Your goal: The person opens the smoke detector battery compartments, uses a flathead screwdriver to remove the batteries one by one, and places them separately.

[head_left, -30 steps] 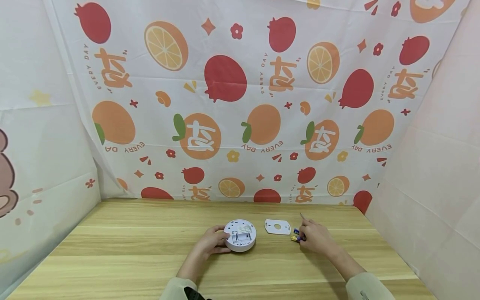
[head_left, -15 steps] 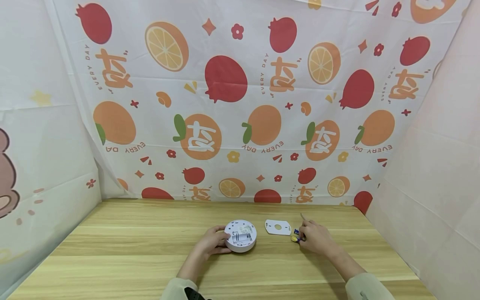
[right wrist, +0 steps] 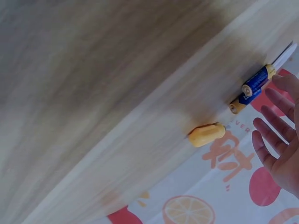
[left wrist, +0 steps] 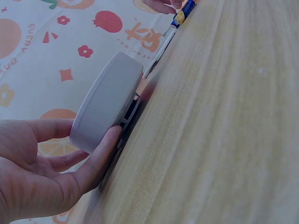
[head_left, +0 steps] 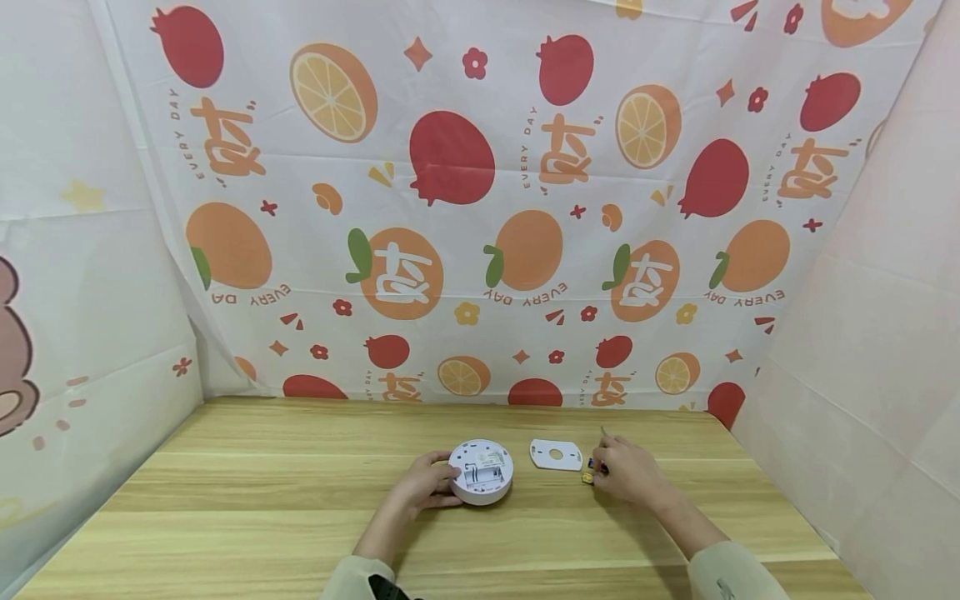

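My left hand (head_left: 422, 483) grips the rim of a round white smoke alarm (head_left: 487, 497), whose back faces up with its battery compartment uncovered. From the left wrist view, the alarm (left wrist: 105, 100) shows its smooth side, with a finger at its lower edge. Fingers loosely extended, my right hand (right wrist: 280, 135) reaches over two blue-and-gold batteries (right wrist: 254, 84) lying side by side on the table. One fingertip is right at the end of the nearer battery. Beside them lies a screwdriver with a stubby yellow handle (right wrist: 205, 135), mostly hidden by the right hand in the head view.
A white mounting plate (head_left: 556, 455) with a round centre hole lies between the alarm and the batteries. The wooden table (head_left: 262, 500) meets a fruit-print cloth (head_left: 465, 267) at the back. Pale cloths hang at both sides.
My right hand has shifted slightly left over the batteries, covering more of them. The left hand and the alarm have stayed in place.
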Tool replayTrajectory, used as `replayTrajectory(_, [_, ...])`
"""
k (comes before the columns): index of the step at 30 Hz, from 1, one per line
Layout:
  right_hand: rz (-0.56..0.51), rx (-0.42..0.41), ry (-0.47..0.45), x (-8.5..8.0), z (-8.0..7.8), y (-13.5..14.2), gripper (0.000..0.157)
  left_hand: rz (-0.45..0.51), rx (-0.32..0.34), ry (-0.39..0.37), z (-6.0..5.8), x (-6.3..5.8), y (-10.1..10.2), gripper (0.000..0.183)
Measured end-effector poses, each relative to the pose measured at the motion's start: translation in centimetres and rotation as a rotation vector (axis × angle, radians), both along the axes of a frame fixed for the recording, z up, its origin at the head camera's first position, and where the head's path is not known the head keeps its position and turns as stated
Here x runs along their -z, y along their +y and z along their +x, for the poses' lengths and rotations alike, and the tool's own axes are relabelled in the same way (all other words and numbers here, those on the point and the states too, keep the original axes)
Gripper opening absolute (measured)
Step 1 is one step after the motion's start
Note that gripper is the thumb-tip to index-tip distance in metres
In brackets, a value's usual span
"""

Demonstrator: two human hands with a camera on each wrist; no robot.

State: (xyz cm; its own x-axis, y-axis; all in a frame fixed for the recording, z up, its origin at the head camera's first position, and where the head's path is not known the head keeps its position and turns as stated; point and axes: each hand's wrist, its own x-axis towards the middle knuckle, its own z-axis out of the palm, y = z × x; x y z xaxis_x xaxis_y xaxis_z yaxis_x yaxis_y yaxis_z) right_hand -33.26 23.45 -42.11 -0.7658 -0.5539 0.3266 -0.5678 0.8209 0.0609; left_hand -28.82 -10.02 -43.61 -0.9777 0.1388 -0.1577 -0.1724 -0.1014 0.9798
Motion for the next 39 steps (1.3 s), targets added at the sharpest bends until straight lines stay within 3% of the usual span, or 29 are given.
replayTrajectory(7, [0.002, -0.009, 0.001, -0.7, -0.3, -1.2, 0.010, 0.001, 0.003, 0.002, 0.1, 0.0, 0.0, 0.047])
replayTrajectory(11, [0.002, 0.023, -0.091, -1.1, -0.8, -2.1, 0.009, 0.001, 0.002, 0.005, 0.2, 0.0, 0.0, 0.047])
replayTrajectory(18, [0.026, 0.081, -0.235, -1.0, -1.9, -3.5, 0.032, 0.005, 0.013, 0.009, 0.3, -0.1, 0.0, 0.046])
replayTrajectory(25, [0.007, 0.082, -0.369, -0.9, -2.3, -4.6, 0.055, 0.014, 0.019, 0.010, 0.3, -0.1, 0.0, 0.047])
replayTrajectory(33, [0.006, 0.110, -0.447, -0.8, -2.6, -5.1, 0.053, 0.008, 0.021, 0.009, 0.3, 0.0, 0.0, 0.048])
replayTrajectory(39, [0.001, 0.094, -0.437, -0.6, -3.0, -5.3, 0.051, 0.008, 0.011, -0.005, 0.2, -0.2, 0.0, 0.046])
